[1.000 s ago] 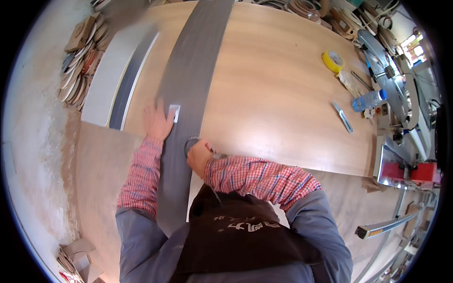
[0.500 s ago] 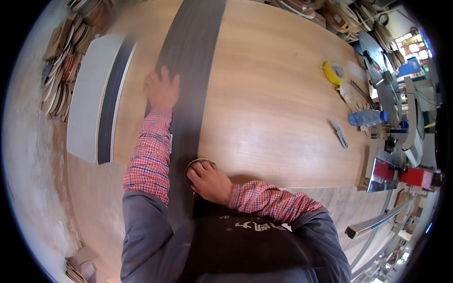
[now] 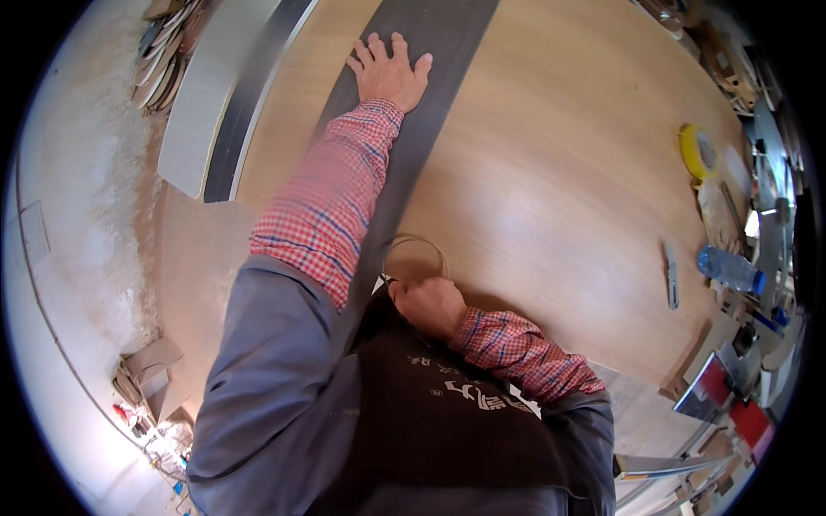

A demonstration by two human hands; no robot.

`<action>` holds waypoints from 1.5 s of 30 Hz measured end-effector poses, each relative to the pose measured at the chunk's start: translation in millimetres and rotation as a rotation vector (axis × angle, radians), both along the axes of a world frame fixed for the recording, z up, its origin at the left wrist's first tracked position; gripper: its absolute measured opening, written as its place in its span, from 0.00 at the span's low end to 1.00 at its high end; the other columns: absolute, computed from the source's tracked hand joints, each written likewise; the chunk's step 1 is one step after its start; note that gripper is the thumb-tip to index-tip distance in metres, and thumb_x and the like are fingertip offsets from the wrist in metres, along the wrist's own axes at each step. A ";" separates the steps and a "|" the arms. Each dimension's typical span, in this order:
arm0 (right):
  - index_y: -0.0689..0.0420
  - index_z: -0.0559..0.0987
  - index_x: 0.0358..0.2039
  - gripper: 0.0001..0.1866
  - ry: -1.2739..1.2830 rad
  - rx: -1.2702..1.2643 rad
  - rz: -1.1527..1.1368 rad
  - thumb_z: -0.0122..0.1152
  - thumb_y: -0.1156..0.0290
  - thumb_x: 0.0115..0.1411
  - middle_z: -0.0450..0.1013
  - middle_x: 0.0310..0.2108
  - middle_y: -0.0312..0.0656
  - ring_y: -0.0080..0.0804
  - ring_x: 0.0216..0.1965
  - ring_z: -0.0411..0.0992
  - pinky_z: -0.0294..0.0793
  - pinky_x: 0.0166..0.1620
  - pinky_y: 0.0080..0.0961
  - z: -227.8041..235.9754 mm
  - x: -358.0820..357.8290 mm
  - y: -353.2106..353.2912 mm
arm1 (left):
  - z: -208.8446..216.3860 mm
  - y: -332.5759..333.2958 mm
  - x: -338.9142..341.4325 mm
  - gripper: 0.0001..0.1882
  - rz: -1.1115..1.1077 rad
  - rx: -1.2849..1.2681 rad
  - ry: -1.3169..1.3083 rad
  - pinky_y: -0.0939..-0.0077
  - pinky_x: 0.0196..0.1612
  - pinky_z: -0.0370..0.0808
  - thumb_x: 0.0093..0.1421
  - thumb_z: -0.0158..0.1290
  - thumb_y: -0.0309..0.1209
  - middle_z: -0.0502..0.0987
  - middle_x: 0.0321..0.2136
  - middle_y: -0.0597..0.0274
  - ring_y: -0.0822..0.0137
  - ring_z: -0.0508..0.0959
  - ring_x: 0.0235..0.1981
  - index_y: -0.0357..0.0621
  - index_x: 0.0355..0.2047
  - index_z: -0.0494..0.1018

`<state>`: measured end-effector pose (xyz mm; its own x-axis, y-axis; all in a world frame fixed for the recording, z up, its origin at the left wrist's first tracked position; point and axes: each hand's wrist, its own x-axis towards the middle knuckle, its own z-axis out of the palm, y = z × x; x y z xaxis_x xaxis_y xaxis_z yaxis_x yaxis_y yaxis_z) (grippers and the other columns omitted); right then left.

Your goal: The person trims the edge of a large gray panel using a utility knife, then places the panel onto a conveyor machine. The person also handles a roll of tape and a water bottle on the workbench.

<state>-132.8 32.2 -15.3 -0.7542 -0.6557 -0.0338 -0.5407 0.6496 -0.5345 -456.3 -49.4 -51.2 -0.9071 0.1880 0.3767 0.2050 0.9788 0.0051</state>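
My left hand point(image 3: 391, 79) lies flat with its fingers spread on a long dark grey strip of board point(image 3: 430, 112). That board runs from the far edge down to my body, over a large wood-grain panel point(image 3: 551, 198). By the strip's near end, my right hand point(image 3: 429, 304) is closed in a fist, close to the black apron point(image 3: 430, 404). From it a thin, pale brown band point(image 3: 416, 236) curves up in a loop over the panel; its lower part is hidden by my hand.
To the left stand a light grey panel point(image 3: 202, 103) and a dark board point(image 3: 245, 112). On the right lie a roll of yellow tape point(image 3: 691, 152), a utility knife point(image 3: 671, 277) and a plastic bottle point(image 3: 730, 269). Stacked coils point(image 3: 166, 60) sit at the far left.
My left hand has slid farther up the dark strip, away from my body. My right hand has drawn nearer my body, and the looped band now stands out beyond it. The view has shifted.
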 end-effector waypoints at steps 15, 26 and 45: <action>0.59 0.77 0.33 0.06 0.149 0.125 -0.257 0.58 0.78 0.52 0.71 0.21 0.47 0.47 0.21 0.73 0.71 0.24 0.41 57.0 -17.3 281.7 | -13.4 -15.6 -8.6 0.39 -0.066 -0.007 -0.001 0.45 0.66 0.50 0.64 0.43 0.61 0.57 0.64 0.40 0.42 0.55 0.66 0.46 0.65 0.61; 0.62 0.78 0.45 0.13 0.076 0.028 -0.495 0.62 0.75 0.59 0.78 0.37 0.47 0.43 0.38 0.78 0.77 0.40 0.35 144.6 -83.6 388.4 | 7.9 -21.6 38.1 0.38 -0.066 0.030 -0.074 0.41 0.67 0.49 0.65 0.45 0.58 0.56 0.66 0.40 0.37 0.54 0.67 0.47 0.66 0.60; 0.61 0.76 0.37 0.11 0.566 0.039 -0.334 0.58 0.73 0.52 0.69 0.39 0.44 0.41 0.44 0.69 0.71 0.49 0.33 22.8 -116.2 78.3 | 30.1 -47.2 137.6 0.37 -0.159 0.007 -0.157 0.35 0.66 0.51 0.64 0.50 0.51 0.56 0.65 0.35 0.32 0.54 0.67 0.40 0.66 0.59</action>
<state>-249.0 110.5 7.5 -0.8255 -0.3892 0.4088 -0.4971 0.8444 -0.1999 -318.7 -96.6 -21.1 -0.9138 0.3313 0.2347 0.3529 0.9340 0.0554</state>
